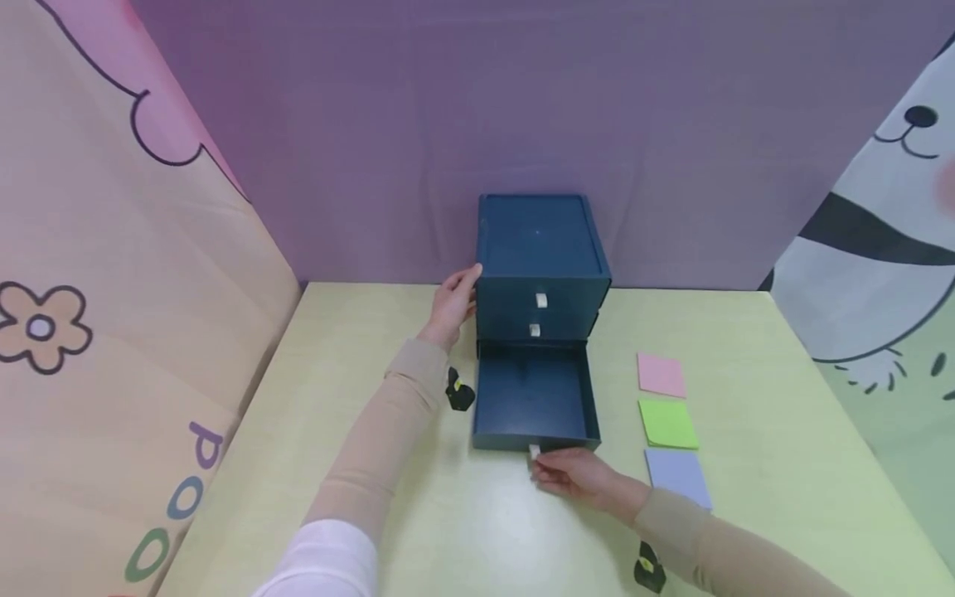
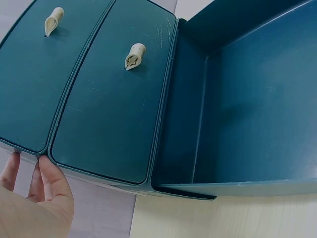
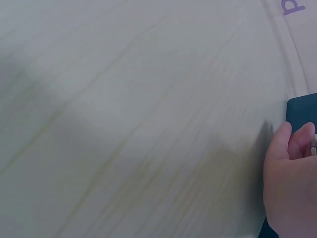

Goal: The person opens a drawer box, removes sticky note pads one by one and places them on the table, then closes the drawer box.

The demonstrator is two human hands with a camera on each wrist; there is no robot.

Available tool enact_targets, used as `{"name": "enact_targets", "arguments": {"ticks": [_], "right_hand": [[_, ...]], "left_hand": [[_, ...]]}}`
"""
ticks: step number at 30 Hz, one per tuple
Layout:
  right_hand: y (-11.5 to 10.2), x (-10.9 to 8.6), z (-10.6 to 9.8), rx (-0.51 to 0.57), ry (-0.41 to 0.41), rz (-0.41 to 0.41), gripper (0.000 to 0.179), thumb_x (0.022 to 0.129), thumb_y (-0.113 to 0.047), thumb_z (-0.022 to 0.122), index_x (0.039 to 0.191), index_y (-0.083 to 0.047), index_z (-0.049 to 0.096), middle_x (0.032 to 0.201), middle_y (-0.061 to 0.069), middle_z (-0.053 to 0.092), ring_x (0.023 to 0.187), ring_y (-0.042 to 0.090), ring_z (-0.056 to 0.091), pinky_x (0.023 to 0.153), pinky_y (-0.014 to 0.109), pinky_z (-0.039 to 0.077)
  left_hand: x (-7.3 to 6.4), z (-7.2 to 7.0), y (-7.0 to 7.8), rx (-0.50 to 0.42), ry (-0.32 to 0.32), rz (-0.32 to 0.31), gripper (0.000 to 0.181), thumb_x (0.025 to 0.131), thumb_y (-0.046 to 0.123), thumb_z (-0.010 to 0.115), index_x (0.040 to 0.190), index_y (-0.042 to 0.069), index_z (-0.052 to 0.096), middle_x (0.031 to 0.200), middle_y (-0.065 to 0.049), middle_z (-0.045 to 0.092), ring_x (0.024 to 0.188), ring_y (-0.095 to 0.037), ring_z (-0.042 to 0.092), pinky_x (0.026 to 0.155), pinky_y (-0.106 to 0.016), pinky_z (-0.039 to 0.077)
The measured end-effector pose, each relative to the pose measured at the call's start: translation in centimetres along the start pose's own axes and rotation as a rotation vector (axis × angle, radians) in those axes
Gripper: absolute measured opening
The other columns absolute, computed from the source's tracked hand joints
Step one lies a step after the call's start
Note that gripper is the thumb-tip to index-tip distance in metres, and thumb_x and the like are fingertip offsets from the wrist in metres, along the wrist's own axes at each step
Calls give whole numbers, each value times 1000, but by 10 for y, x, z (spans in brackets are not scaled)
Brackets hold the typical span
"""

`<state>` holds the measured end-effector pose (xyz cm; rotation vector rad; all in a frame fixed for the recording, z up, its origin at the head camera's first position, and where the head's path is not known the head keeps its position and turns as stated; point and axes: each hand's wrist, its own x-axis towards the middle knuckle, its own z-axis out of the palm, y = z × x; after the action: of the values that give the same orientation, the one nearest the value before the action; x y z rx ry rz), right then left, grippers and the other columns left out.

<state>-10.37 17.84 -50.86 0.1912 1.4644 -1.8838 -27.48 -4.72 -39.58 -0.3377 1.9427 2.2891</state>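
A dark blue drawer cabinet point(image 1: 543, 240) stands at the back of the table, its bottom drawer point(image 1: 531, 398) pulled well out and bare inside. The two upper drawers are closed, each with a small cream pull tab point(image 2: 134, 56). My left hand point(image 1: 452, 305) rests its extended fingertips against the cabinet's left side, near the upper drawers. At the front of the bottom drawer, my right hand point(image 1: 578, 477) pinches that drawer's pull tab point(image 1: 534, 452) between thumb and fingers. In the right wrist view, the right hand point(image 3: 292, 183) appears at the right edge, partly cut off.
Right of the cabinet lie a pink note pad point(image 1: 661, 375), a green one point(image 1: 668, 424) and a blue one point(image 1: 677, 477) in a column, the blue partly behind my right forearm. A purple cloth backdrop point(image 1: 373, 149) hangs behind the pale wooden table point(image 1: 358, 332).
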Motion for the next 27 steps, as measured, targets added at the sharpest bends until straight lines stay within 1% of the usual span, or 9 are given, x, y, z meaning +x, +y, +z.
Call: {"name": "enact_targets", "arguments": {"ticks": [9, 15, 20, 27], "right_hand": [[-3, 3, 5, 54, 2, -14, 17, 94, -2, 52, 97, -3, 68, 82, 2, 68, 79, 8, 66, 84, 25, 54], [-5, 4, 7, 34, 33, -16, 19, 95, -1, 50, 105, 4, 66, 82, 1, 68, 79, 7, 65, 84, 26, 54], [-8, 5, 7, 17, 60, -15, 23, 94, -2, 50, 112, 10, 61, 81, 0, 67, 78, 7, 64, 83, 26, 54], [-11, 6, 7, 25, 86, -16, 22, 94, -1, 50, 109, 8, 63, 78, -1, 67, 75, 7, 64, 81, 26, 55]], "left_hand": [[0, 0, 1, 1, -3, 0, 51, 92, 44, 59, 133, 13, 54, 138, -6, 49, 118, -24, 50, 102, -38, 42], [0, 0, 0, -3, 2, -2, 51, 92, 43, 59, 133, 14, 53, 138, -6, 48, 118, -24, 49, 102, -39, 42], [-1, 0, 0, -7, -3, 14, 52, 92, 42, 59, 135, 12, 52, 138, -8, 49, 119, -25, 50, 103, -40, 41], [0, 0, -1, 5, -11, 28, 53, 93, 41, 58, 136, 11, 50, 138, -9, 48, 122, -27, 49, 104, -40, 41]]}}
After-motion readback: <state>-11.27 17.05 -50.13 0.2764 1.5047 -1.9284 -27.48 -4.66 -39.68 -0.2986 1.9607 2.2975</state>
